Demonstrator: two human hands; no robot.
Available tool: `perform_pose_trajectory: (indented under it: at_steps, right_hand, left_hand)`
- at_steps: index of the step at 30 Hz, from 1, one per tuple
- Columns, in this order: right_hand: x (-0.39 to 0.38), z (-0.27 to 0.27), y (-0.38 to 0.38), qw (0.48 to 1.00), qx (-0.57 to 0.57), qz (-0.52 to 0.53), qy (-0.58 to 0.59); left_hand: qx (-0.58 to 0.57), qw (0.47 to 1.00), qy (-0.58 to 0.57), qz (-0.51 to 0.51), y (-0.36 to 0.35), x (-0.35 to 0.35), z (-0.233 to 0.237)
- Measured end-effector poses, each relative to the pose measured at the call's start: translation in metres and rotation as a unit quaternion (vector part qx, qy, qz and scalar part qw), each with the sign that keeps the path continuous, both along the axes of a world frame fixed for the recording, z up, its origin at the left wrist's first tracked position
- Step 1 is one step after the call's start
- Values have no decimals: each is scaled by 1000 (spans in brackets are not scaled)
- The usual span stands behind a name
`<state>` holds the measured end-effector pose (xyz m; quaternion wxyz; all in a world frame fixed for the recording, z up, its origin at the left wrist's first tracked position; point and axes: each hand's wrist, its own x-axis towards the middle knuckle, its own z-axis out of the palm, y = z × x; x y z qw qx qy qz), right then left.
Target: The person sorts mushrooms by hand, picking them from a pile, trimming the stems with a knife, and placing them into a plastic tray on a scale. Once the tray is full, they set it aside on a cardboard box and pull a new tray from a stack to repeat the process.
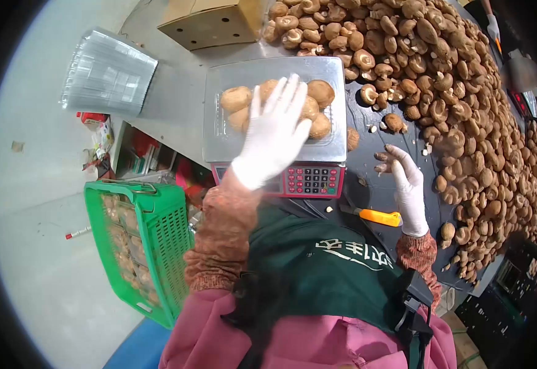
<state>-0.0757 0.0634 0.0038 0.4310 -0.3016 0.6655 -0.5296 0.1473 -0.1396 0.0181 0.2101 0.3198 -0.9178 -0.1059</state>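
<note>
My left hand [273,136], in a white glove, lies flat with fingers stretched over several brown mushrooms [236,98] in a clear plastic tray [219,127]. It hides part of them. Beneath the tray is the metal plate of a red digital scale [336,147], whose display my wrist partly covers. My right hand [408,187], also gloved and with soiled fingertips, hovers over the dark table to the right of the scale. Its fingers are bent and apart, with nothing visible in them. Just below it lies an orange-handled knife [380,217]. A loose mushroom [394,122] rests above it.
A large heap of mushrooms [465,123] covers the right and far side. A cardboard box [210,24] and stacked clear trays [110,74] stand at the upper left. Down left, a green basket [169,227] holds packed mushrooms. Another person's gloved hand [493,27] shows at the far right.
</note>
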Motion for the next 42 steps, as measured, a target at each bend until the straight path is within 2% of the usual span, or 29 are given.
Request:
perform_pose_trajectory:
  at_steps: [2, 4, 6, 8, 12, 13, 16, 19, 20, 24, 25, 27, 28, 29, 30, 32, 35, 38, 40, 42]
  right_hand:
    - [-10, -15, 9, 1000, -7, -15, -6]
    - [-13, -13, 13, 1000, 4, -26, -9]
    - [-14, -10, 11, 1000, 5, -23, -12]
    - [-13, -10, 6, 1000, -1, -12, -16]
    - [-2, 3, -10, 1000, -14, 26, -6]
    - [-3, 3, -15, 999, -11, 42, -11]
    - [-3, 6, -35, 998, -6, 61, -1]
    - [4, 9, -61, 998, -3, 65, -7]
    - [3, 2, -69, 998, -1, 64, 3]
    - [27, 2, -100, 997, 48, 59, -17]
    - [30, -1, -104, 995, 67, 75, 12]
    - [35, -5, -114, 991, 90, 77, 64]
    - [37, -12, -113, 994, 51, 53, 85]
    - [38, -6, -115, 994, 71, 54, 59]
    - [39, -16, -118, 998, 47, 20, 27]
    - [42, -9, -127, 999, 31, 23, -37]
    - [54, 21, -165, 999, 15, 5, -46]
    - [50, 34, -220, 999, -12, 27, -16]
    - [49, 41, -270, 995, -36, 19, -94]
    - [50, 57, -317, 995, -12, 22, -97]
  left_hand:
    - [72, 984, 155, 44, -13, 20, 10]
    - [114, 939, 290, 146, -21, 51, 40]
    - [153, 884, 371, 240, -32, 95, 38]
    - [157, 863, 393, 274, -30, 134, 38]
    - [163, 866, 353, 313, -23, 175, 34]
    - [162, 886, 310, 306, -25, 182, 29]
    - [301, 847, 356, 255, -33, 172, 8]
    - [343, 859, 308, 222, -44, 153, -11]
    - [380, 844, 290, 244, -46, 146, -17]
    - [444, 846, 192, 225, -48, 131, -36]
    - [430, 856, 205, 203, -46, 129, -39]
    - [460, 836, 224, 200, -44, 126, -40]
    - [467, 829, 237, 195, -46, 124, -38]
    - [475, 823, 241, 198, -47, 125, -40]
    - [477, 821, 247, 195, -54, 127, -42]
    - [502, 797, 273, 197, -67, 130, -35]
    - [494, 790, 314, 184, -101, 127, 4]
    - [462, 806, 331, 163, -157, 129, 21]
    - [418, 827, 342, 154, -203, 127, 22]
    - [403, 828, 349, 175, -251, 122, 26]
